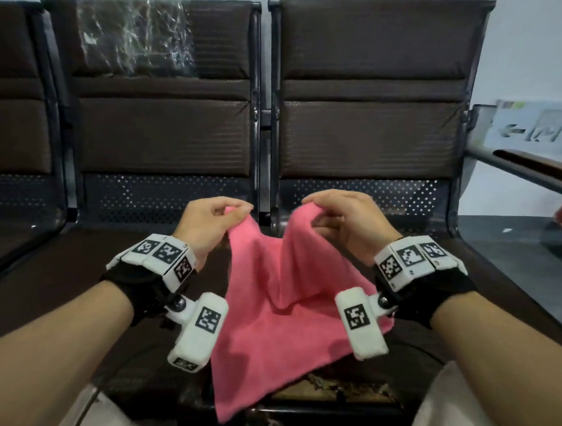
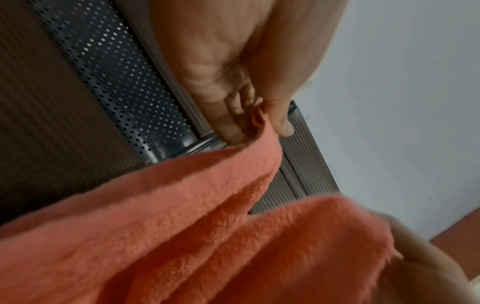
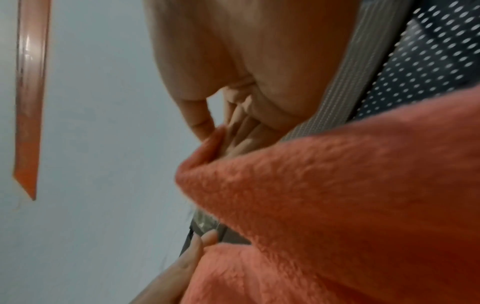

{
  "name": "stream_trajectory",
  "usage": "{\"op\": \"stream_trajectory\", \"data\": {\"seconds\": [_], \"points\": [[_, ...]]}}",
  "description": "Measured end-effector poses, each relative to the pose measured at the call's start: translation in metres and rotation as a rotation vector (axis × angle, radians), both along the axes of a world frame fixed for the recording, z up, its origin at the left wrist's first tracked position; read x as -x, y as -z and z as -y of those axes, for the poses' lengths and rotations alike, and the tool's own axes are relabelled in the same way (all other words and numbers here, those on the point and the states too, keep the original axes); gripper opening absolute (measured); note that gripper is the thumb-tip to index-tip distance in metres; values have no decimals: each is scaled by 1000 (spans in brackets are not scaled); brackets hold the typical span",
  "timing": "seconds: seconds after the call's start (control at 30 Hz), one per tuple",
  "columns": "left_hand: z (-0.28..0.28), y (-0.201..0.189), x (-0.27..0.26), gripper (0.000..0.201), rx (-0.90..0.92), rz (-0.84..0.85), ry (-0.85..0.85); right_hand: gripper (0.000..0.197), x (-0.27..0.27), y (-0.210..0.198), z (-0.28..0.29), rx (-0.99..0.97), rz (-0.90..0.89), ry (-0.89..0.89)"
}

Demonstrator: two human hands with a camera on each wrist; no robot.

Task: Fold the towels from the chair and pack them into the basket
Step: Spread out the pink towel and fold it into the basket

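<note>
A pink towel hangs in front of me over the dark chair seat, its lower corner drooping past the seat's front edge. My left hand pinches one upper corner between thumb and fingers, and my right hand pinches the other upper corner a short way to the right. The cloth sags in a fold between the two hands. In the left wrist view the towel looks orange-pink and runs up into my left hand. In the right wrist view the towel leads up to my right hand. No basket is in view.
A row of dark brown padded chairs with perforated metal backs stands against a pale wall. Clear plastic wrap covers part of the middle chair's back. A metal armrest juts out at right.
</note>
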State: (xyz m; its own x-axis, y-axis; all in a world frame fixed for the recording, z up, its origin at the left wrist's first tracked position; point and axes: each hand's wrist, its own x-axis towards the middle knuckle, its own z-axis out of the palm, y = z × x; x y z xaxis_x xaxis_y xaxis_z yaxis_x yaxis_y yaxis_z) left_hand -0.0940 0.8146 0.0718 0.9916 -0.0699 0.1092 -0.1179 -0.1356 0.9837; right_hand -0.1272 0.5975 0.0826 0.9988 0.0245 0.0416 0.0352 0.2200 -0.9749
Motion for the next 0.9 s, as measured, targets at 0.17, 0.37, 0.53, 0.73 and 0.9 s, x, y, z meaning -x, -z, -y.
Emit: {"op": "stream_trajectory", "data": {"seconds": [0.17,0.37,0.53,0.73,0.9], "points": [[1,-7,14,27,28,-138,148,24,9,5,-8,190,18,-233],[3,-6,26,27,48,-191,244,14,8,2,-9,691,373,44],[12,-9,32,29,31,-140,276,14,8,4,-27,598,427,64],[20,-6,37,25,55,-131,236,14,10,12,-23,773,433,11],[24,-6,38,24,91,-245,282,16,8,16,-23,885,367,50]]}}
